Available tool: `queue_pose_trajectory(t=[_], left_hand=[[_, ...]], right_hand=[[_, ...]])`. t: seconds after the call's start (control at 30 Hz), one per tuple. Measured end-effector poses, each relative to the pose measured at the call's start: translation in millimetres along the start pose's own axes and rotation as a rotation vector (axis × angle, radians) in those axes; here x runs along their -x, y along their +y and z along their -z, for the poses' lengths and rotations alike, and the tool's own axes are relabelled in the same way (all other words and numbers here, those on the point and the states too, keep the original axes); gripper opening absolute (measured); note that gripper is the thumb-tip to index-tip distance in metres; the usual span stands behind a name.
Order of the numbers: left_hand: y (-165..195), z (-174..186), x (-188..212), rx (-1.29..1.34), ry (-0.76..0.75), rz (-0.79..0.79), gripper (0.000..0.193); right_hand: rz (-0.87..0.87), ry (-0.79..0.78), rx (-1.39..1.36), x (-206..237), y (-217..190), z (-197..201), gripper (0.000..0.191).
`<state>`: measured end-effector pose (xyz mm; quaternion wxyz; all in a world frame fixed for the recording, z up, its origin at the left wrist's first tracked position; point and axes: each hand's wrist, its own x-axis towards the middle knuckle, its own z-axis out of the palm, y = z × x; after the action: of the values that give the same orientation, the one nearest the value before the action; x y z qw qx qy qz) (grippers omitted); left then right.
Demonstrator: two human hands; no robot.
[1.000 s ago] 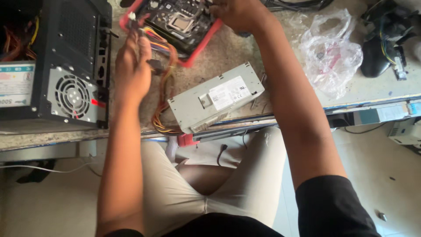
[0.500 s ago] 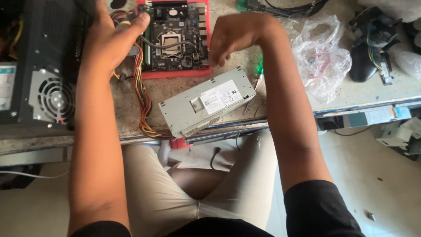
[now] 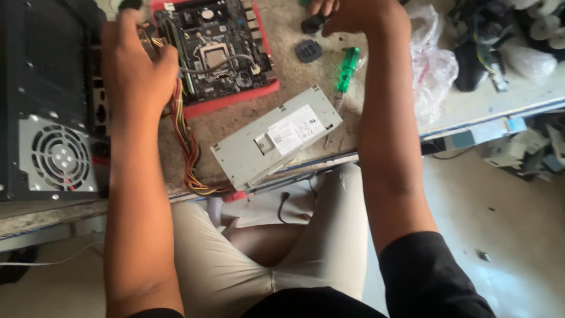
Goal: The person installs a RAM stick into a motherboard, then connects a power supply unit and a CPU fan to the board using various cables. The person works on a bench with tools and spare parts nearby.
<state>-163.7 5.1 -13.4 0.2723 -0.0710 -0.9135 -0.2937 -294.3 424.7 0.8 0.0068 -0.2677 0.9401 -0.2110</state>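
Observation:
A black motherboard lies on a red mat at the back of the worktable. My left hand is closed around the end of a bundle of coloured power cables at the board's left edge. The cables run down to a grey power supply box lying tilted near the table's front edge. My right hand is at the top of the view, its fingers on a small black part. Another small black piece lies just below it.
A black computer case with a rear fan stands at the left. A green-handled screwdriver lies beside my right forearm. A crumpled clear plastic bag and dark gear sit to the right. My knees are under the table edge.
The view has shifted, so the table contents now sit lower and closer. My right hand moved from above the power supply up to the small black part. My left hand stays on the cables.

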Motion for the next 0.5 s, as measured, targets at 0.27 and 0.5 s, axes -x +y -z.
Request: queue_pose_trajectory(t=[0.27, 0.5], left_hand=[[-8, -6, -3, 0.035, 0.062, 0.015, 0.051], [2, 1, 0, 0.077, 0.022, 0.015, 0.053]], right_hand=[[-0.086, -0.074, 0.138, 8, -40, 17, 0.041], [-0.026, -0.278, -0.306, 36, -41, 51, 0.026]])
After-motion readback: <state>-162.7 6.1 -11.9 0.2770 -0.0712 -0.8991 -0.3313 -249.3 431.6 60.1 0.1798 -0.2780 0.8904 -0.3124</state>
